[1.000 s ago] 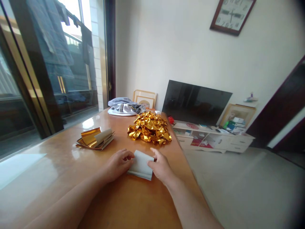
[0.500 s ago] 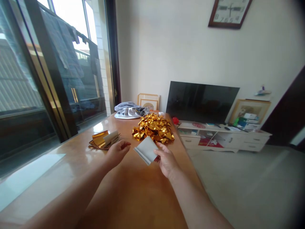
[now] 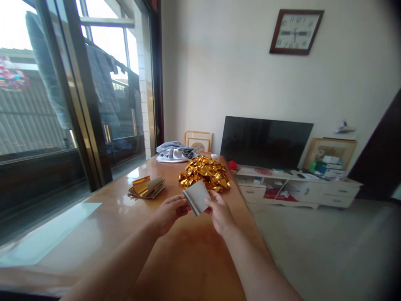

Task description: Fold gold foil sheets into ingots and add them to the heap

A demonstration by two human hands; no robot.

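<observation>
Between my hands, above the table, is a square sheet of paper (image 3: 198, 196), pale grey side up, its lower-left edge folded over in a narrow strip. My right hand (image 3: 219, 211) pinches its right corner, thumb on top. At the left edge, my left hand (image 3: 172, 211) has its thumb and fingers closed on the folded strip; some of its fingertips are hidden. Just behind the sheet lies a heap of folded gold foil pieces (image 3: 208, 169). Left of it sits a stack of gold foil paper (image 3: 147, 188), its top sheets curled and partly showing a grey reverse.
The glossy wooden table (image 3: 194, 259) has its right edge beside my right forearm. Bundled grey cloth (image 3: 175, 151) lies at its far end, near framed pictures (image 3: 199, 142). A pale sheet (image 3: 59, 232) lies at left. Beyond stand a television (image 3: 266, 144) and a white cabinet (image 3: 313, 192).
My left hand has moved right and closed on the sheet's left edge. My right hand still holds its corner. The camera view has tilted up and turned slightly.
</observation>
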